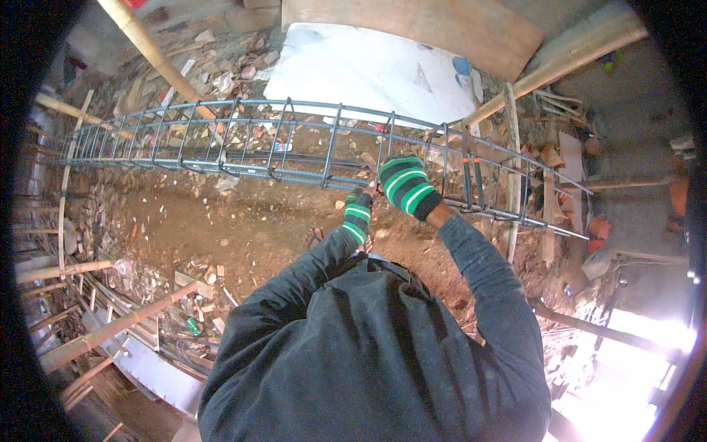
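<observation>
A long rebar cage (pixel 276 173), steel bars with square stirrups, runs from left to right in front of me. My right hand (pixel 406 186), in a green, black and white striped glove, is closed in a fist against the cage's near side by a stirrup. What its fingers hold is hidden. Just left of it and lower, my left hand (pixel 358 215) wears a matching glove. Its bare fingertips are bent together at the near lower bar; whatever they pinch is too small to name. Right of my hands, a hand tool with two dark, orange-marked handles (pixel 477 180) hangs on the cage.
Wooden posts (pixel 513 173) support the cage's right part. Beyond it lie a white sheet (pixel 361 70) and a plywood board (pixel 427 26). Bamboo poles (pixel 125 324) cross at several sides. Rubble (pixel 228 70) litters the dirt floor (pixel 177 214) around my feet.
</observation>
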Demonstrator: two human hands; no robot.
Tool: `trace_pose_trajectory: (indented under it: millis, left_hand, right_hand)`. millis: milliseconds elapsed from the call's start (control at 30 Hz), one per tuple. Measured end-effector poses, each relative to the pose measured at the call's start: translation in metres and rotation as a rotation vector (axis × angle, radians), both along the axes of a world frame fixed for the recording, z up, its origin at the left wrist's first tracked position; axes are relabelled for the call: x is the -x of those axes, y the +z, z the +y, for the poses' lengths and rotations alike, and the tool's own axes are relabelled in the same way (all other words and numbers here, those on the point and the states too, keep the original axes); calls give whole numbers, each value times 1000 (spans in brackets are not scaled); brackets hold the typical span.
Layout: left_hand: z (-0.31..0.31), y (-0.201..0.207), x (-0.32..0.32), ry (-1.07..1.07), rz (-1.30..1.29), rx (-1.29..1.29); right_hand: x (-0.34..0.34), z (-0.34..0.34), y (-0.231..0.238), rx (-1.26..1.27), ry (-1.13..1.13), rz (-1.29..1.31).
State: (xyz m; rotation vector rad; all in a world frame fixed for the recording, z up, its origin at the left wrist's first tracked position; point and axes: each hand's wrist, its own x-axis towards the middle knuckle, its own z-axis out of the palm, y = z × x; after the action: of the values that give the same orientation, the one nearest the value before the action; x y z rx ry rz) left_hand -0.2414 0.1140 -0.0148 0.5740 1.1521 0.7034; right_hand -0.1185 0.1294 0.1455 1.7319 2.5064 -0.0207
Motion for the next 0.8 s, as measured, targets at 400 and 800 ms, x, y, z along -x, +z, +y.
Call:
trace_pose_trajectory:
  millis: [400, 800]
  left_hand:
    - [-9, 27, 5, 136, -68, -108]
    - [-4, 14, 11, 72, -88, -223]
  right_hand:
    - [11, 25, -5, 177, -27, -27]
    - [-18, -50, -30, -291, -333, 714]
